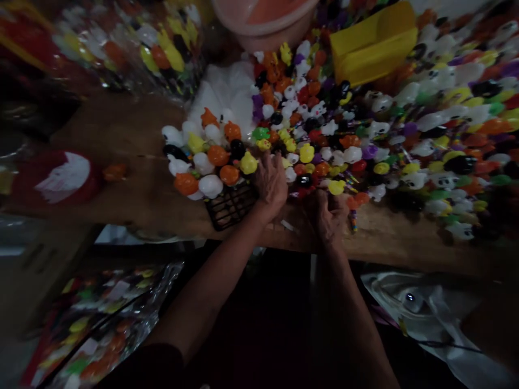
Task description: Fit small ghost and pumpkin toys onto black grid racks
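My left hand (271, 182) reaches over the right edge of a black grid rack (229, 208), its fingers slightly apart at the near edge of a pile of toys. Beside it, a yellow figure head (248, 162) belongs to a cluster of white, orange, black and yellow heads standing over the rack. My right hand (332, 219) is closed, with a yellow figure-topped toy (336, 187) showing above its fingers; the toy's lower part is hidden. Next to that hand lies an orange-topped toy (357, 201) with a bead-filled stick (354, 221). Fingertips of my left hand are partly hidden.
Heaped figure toys (421, 135) cover the table's right side. A yellow bin (375, 46) and a pink basin (265, 24) stand behind. At left are a red round container (57, 175) and an orange piece (114, 172). Bagged toys (109, 324) sit below the wooden edge.
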`<state>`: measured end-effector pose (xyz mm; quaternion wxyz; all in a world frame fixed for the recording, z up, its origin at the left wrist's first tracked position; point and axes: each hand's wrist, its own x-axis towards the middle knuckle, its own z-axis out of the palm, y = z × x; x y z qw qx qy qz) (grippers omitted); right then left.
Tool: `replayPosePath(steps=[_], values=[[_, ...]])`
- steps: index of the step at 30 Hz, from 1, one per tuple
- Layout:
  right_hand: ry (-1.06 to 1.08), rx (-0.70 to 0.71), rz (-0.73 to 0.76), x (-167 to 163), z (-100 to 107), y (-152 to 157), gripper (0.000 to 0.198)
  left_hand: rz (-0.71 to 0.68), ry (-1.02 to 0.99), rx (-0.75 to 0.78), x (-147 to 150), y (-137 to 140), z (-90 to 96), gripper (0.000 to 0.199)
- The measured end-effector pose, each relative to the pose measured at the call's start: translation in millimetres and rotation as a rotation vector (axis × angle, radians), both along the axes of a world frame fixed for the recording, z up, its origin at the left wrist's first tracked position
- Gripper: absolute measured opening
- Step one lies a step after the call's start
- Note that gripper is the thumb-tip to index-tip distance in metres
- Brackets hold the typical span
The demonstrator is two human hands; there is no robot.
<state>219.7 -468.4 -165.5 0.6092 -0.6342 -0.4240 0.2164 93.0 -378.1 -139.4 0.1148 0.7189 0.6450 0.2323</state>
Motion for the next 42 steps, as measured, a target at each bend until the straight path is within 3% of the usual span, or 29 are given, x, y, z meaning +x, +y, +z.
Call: replayPosePath(steps=[8,12,14,16,19,24,27,31,38,42], values=[[0.061,-0.014,0.075,-8,10,0,0.028,-0.075,-0.138,0.112,-9,-1,0.4,0.041],[0.139,-0.028,0.113,-8,12,-2,0.028,-0.234,-0.459,0.187,-13,-14,1.2,0.043],[0.174,-0.030,0.141,-7,12,-3,0.028,-0.356,-0.759,0.096,-13,-22,-0.8,0.042],[0.186,-0.032,0.166,-6,11,-3,0.027,-0.466,-0.993,-0.096,-13,-28,-4.1,0.041],[0.170,-0.029,0.179,-6,11,-2,0.026,-0.584,-1.116,-0.332,-13,-34,-9.2,0.045],[0.096,-0.022,0.142,-2,15,-8,0.025,-0.559,-1.017,-0.328,-21,-46,-11.4,0.043],[-0.104,-0.045,0.119,6,18,-26,0.027,-0.531,-0.790,-0.128,-29,-62,-12.9,0.035],[-0.360,-0.062,0.094,13,13,-51,0.025,-0.612,-0.476,0.175,-28,-77,-21.4,0.028],[-0.567,-0.090,0.054,9,5,-59,0.021,-0.538,-0.577,0.167,-28,-76,-20.9,0.026],[-0.790,-0.123,0.113,10,0,-62,0.015,-0.557,-0.415,0.263,-44,-79,-19.6,0.028]])
